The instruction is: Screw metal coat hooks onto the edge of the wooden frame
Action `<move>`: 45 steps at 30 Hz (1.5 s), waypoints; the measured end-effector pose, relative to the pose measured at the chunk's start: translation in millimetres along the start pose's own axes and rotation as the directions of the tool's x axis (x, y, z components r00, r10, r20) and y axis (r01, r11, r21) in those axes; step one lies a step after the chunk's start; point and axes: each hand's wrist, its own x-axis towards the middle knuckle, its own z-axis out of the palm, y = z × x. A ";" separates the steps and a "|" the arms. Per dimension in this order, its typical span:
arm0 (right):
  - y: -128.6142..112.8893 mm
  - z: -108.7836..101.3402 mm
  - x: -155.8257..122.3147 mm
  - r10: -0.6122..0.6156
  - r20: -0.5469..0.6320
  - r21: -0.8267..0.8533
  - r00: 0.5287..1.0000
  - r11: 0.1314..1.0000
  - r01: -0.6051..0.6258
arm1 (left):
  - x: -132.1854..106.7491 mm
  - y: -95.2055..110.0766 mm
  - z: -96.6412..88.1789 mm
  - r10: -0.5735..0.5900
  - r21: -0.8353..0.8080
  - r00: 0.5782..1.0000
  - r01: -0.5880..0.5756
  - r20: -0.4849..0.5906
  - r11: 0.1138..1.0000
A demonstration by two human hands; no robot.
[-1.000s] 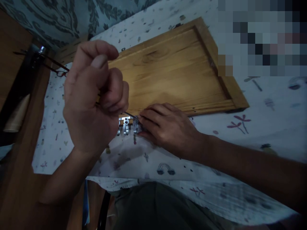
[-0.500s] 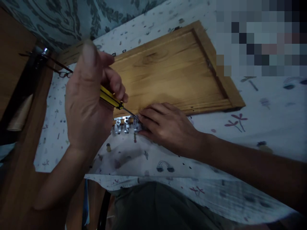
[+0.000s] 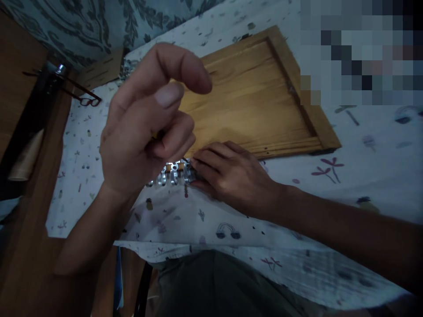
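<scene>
A wooden panel (image 3: 251,97) with a raised frame lies on a patterned white sheet (image 3: 363,149). At its near edge sits a metal hook rack (image 3: 172,172) with several silver hooks. My right hand (image 3: 231,176) lies flat on the right end of the rack, fingers pressed on it. My left hand (image 3: 148,127) is raised over the rack's left part, fingers curled round a screwdriver that is almost wholly hidden; only a sliver of yellow handle shows. The index finger is lifted and bent.
A pair of glasses (image 3: 86,100) lies on the sheet at the upper left, next to a dark metal object (image 3: 53,75) on a brown wooden surface (image 3: 20,246). Patterned fabric (image 3: 99,22) hangs behind. The sheet's edge drapes over my lap.
My left hand has turned over the screwdriver: the yellow handle and tip seen half a second ago are now hidden behind the fingers. My right hand has stayed on the rack.
</scene>
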 end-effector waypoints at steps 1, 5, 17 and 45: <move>0.0 0.0 0.0 0.005 0.006 0.003 1.000 1.000 -0.005 | 0.4 0.4 -2.0 -0.013 0.001 1.000 0.013 0.021 1.000; -0.1 1.3 0.1 0.003 0.009 0.005 1.000 1.000 -0.003 | -0.3 -0.7 -0.8 0.015 0.099 0.993 -0.003 -0.116 0.995; -0.2 1.6 -0.2 0.010 -0.007 0.024 1.000 1.000 -0.010 | -2.3 -4.9 17.6 0.130 0.050 0.929 -0.120 -0.347 0.992; -0.2 1.6 -0.6 0.005 -0.033 0.026 0.999 1.000 -0.004 | 10.2 6.9 -4.6 -0.035 -0.031 0.977 0.043 0.209 0.999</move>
